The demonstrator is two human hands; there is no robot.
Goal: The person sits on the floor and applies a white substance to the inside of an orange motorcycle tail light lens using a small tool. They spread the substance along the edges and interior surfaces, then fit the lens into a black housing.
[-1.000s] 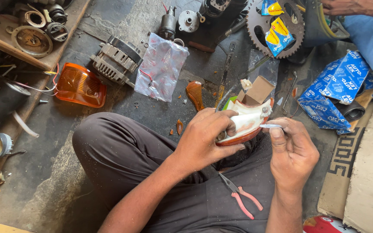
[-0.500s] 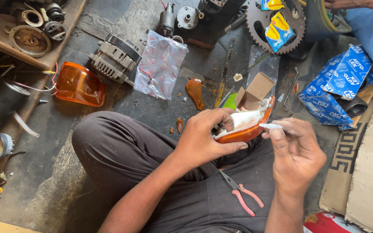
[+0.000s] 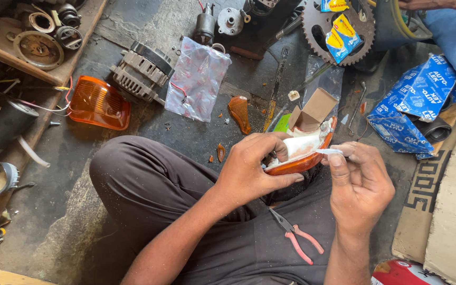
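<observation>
Fingers of left hand point(image 3: 249, 169) clamp the orange lamp housing point(image 3: 302, 153); right hand point(image 3: 357, 187) pinches a thin white tool point(image 3: 329, 151).

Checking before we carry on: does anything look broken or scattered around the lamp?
Yes. Orange lens fragments lie scattered on the floor beyond the knee, broken pieces. The left hand holds the orange lamp housing.

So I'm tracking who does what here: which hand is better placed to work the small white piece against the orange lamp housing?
Probably the right hand: it pinches the small white piece at the rim of the orange lamp housing, while the left hand is wrapped around the housing, steadying it.
</observation>
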